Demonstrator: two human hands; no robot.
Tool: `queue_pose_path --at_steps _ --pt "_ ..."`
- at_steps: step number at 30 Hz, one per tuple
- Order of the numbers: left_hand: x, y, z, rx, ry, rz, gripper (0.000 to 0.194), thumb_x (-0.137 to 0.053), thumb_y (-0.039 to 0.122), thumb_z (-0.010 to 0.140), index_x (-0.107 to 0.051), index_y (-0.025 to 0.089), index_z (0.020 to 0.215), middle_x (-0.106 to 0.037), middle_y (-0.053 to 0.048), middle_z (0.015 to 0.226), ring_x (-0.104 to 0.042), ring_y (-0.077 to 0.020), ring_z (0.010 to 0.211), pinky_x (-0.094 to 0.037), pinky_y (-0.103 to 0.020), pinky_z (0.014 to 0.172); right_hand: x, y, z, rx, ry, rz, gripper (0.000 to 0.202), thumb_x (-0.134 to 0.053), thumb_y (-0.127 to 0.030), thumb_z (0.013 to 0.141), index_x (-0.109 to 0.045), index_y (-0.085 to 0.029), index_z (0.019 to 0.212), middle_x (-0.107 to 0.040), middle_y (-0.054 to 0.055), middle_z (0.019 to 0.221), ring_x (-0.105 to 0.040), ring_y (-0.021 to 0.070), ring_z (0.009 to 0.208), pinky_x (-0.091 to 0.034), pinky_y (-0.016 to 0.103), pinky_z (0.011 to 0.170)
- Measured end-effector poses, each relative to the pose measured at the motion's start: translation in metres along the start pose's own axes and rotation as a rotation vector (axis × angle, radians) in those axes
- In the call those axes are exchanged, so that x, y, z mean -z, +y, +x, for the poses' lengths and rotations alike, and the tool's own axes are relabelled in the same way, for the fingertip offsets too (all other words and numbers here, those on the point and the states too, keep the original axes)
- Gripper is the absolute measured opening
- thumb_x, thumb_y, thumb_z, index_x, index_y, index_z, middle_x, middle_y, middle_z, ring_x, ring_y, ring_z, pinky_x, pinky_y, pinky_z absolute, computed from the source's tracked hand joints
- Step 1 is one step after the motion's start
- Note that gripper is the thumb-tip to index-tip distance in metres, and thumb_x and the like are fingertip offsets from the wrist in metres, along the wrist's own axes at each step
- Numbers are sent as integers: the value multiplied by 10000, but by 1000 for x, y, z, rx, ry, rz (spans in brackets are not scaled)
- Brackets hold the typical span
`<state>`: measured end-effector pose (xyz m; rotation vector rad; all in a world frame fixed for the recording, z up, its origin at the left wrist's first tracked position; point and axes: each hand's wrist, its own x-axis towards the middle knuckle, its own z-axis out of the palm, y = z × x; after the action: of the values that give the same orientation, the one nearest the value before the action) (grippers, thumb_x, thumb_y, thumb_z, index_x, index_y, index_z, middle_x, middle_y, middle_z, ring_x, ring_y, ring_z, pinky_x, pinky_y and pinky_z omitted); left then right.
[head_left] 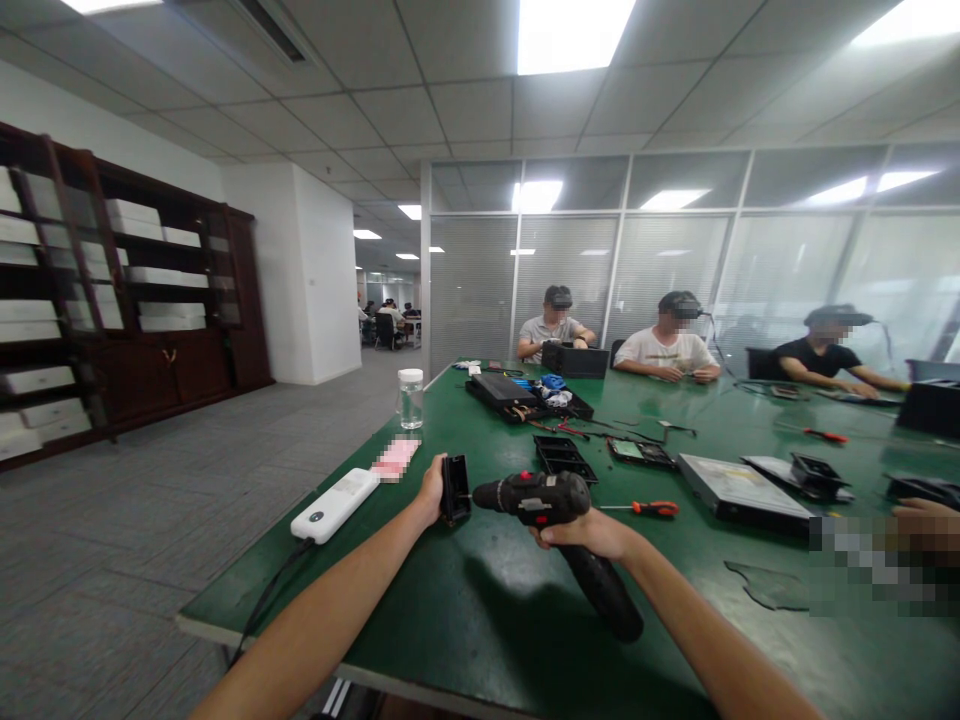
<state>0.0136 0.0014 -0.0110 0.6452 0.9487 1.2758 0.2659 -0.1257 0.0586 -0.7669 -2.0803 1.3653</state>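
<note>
My left hand point(431, 490) grips a black plastic box-like frame point(455, 490) by its left side, holding it upright over the green table. My right hand point(589, 533) is closed around the grip of a black cordless drill point(532, 497). The drill points left, and its tip reaches the frame's right side; whether it touches a screw there I cannot tell. Just behind the drill lies a black plastic tray point(564, 460) with compartments. An orange-handled screwdriver point(654, 508) rests to the right of my right hand.
A white power bank point(335, 507) with a cable and a lidded clear jar point(410, 400) stand along the table's left edge. A flat metal drive point(742, 492), an opened device point(640, 452) and a black case with parts point(517, 397) lie beyond. Several people sit around the table.
</note>
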Motion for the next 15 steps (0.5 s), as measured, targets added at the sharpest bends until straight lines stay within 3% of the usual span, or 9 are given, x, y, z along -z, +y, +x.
queue_pose_path --at_steps 15 --pt "0 -1 1 -29 -6 15 362 -496 536 671 -513 175 655 -493 5 523 -496 -153 460 -420 -280 478 1 2 0 -15 13 -18 270 -644 -362 703 -587 -127 824 -546 22 757 -503 154 757 -406 306 767"
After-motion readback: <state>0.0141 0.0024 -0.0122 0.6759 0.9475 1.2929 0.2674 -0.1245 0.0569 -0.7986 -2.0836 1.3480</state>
